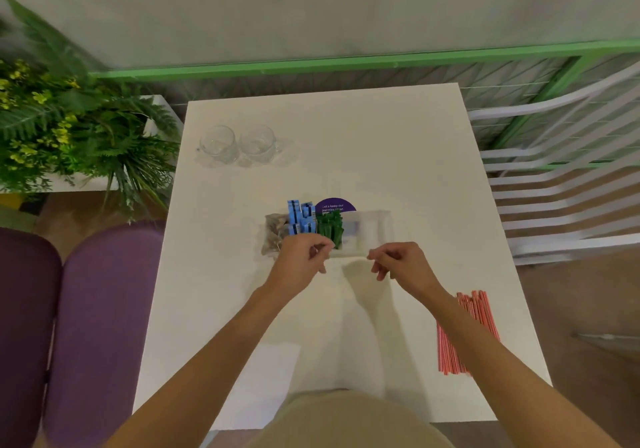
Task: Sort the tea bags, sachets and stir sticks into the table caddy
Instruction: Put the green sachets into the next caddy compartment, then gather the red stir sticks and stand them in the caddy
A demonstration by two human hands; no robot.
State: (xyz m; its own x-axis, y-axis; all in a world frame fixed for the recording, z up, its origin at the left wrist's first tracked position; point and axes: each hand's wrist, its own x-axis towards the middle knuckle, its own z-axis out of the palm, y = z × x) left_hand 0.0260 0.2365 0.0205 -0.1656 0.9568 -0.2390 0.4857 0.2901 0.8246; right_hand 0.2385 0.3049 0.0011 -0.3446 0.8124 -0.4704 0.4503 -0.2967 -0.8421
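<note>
Bare arms and a tan garment, seen from above.

The left forearm and right forearm are uncovered along all the length that shows, up to the left hand and right hand. The fingers are slim and slightly blurred. At the bottom centre of the frame lies a rounded stretch of plain tan garment, smooth, its edges soft.

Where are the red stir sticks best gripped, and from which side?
Wrap the right hand around the middle of the stir sticks, coming from above. They lie flat as a long, loose bundle near the right edge of the table; an end grip would probably let them fan out.
</note>
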